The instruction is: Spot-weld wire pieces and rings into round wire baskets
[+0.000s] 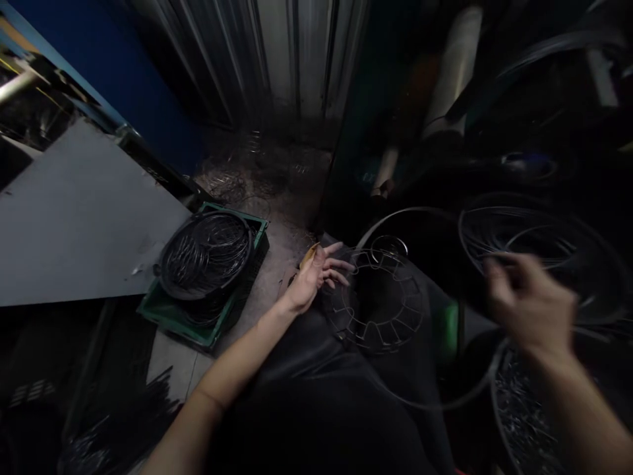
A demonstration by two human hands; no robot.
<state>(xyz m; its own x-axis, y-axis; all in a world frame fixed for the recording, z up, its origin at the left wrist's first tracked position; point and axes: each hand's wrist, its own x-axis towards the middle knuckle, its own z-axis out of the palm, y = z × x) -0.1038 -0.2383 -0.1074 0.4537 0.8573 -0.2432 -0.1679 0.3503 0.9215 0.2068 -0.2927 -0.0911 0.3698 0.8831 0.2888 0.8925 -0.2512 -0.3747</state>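
Observation:
My left hand point(316, 280) is palm up with its fingers spread at the left edge of a round wire frame point(414, 310). Two wire rings joined by short bent wires make up this frame. Whether the fingertips touch it I cannot tell. A small bright ring point(406, 249) lies at its far edge. My right hand point(537, 307) is raised at the right, fingers curled and smeared by motion. Anything in its fingers is hidden by the blur. Just beyond it is a round tray point(459, 227) with thin wire rings. A large thin hoop point(420, 408) curves around the frame.
At left, a black round basin point(165, 280) full of dark wire pieces sits on a green crate point(202, 340). A grey panel point(84, 218) slopes beside it. A container of small metal bits point(524, 402) stands low at right. Wire scraps point(232, 185) litter the floor.

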